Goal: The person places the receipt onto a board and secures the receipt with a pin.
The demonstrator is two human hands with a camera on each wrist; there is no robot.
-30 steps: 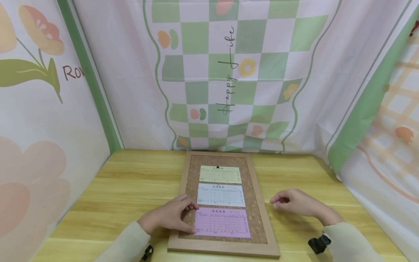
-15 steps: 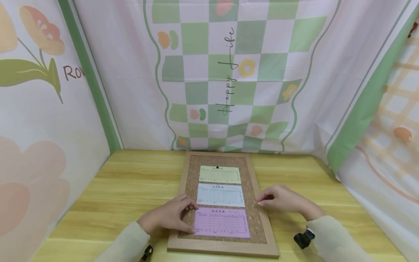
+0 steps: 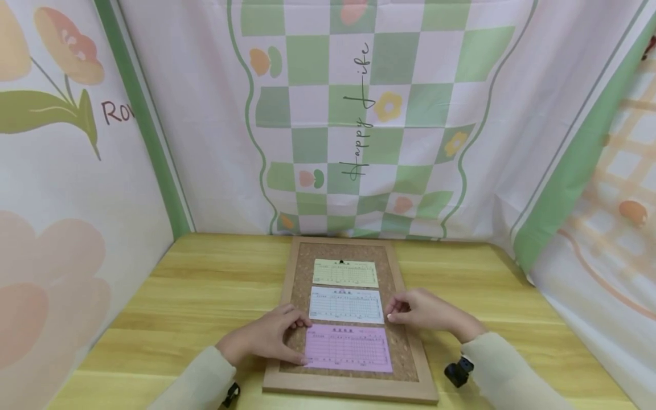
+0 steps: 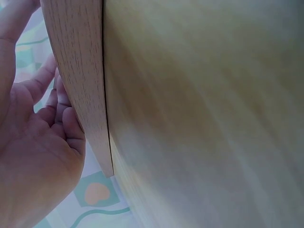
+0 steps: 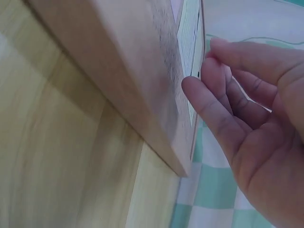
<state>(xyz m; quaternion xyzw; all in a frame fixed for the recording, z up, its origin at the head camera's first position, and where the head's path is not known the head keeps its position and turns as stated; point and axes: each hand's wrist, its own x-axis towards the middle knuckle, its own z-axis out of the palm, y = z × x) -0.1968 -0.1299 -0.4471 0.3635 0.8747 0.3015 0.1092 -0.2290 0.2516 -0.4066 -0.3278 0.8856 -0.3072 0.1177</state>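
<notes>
A wood-framed cork board (image 3: 407, 356) lies on the table, bearing a yellow form slip (image 3: 348, 273), a light blue one (image 3: 345, 305) and a purple one (image 3: 348, 348). A black pin (image 3: 341, 262) sits at the yellow slip's top edge. My left hand (image 3: 269, 336) rests at the purple slip's left edge, thumb at its lower corner and fingertips near the upper. My right hand (image 3: 422, 310) is over the board's right side, fingertips close to the blue slip's right edge. In the right wrist view its thumb and index tips meet; I cannot tell whether something small is between them.
The wooden table (image 3: 205, 285) extends on both sides of the board. Behind it hangs a green-and-white checked curtain (image 3: 392, 145), with more patterned cloth at left and right. Each wrist wears a small black camera, such as the right camera (image 3: 458, 372).
My right hand has moved left from beside the board to over it, close to the blue slip. The left hand has stayed at the purple slip.
</notes>
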